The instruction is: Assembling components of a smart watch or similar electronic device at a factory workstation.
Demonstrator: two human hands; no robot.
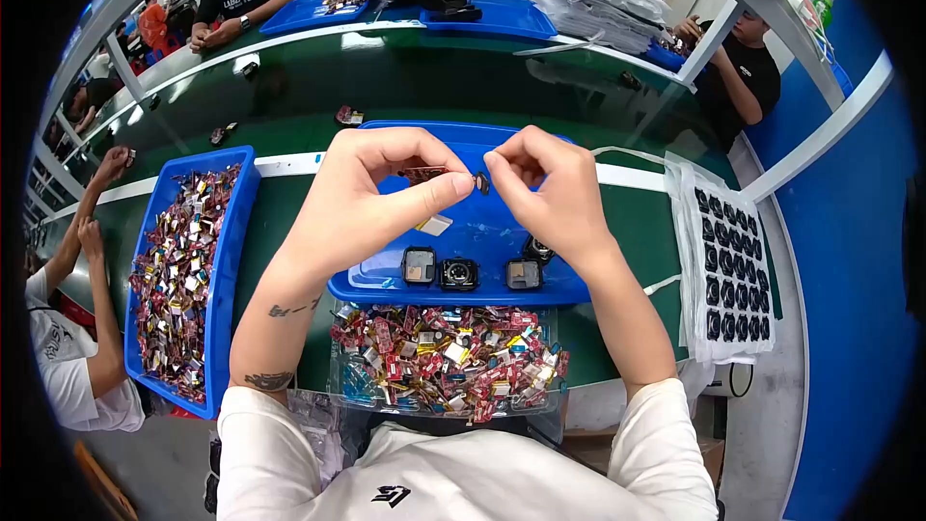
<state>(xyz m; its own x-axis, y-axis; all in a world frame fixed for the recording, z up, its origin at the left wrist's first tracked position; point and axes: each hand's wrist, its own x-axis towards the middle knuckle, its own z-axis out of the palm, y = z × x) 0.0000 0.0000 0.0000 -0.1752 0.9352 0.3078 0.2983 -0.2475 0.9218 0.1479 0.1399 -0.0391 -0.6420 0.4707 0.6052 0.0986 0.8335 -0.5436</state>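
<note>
My left hand is closed around a small red circuit board, mostly hidden by the fingers. A white and yellow battery hangs just below that hand. A small dark round part shows in the gap between the fingertips of both hands; which hand bears it I cannot tell. My right hand is pinched beside it, and whatever lies between its fingers is hidden. Beneath the hands, on a blue tray, sit several black square watch-like cases, including one with a round face and one grey inside.
A clear tray heaped with red boards and batteries stands nearest me. At left is a blue bin of similar boards; at right, a white tray holds rows of black cases. The green belt runs beyond. Other people sit around it.
</note>
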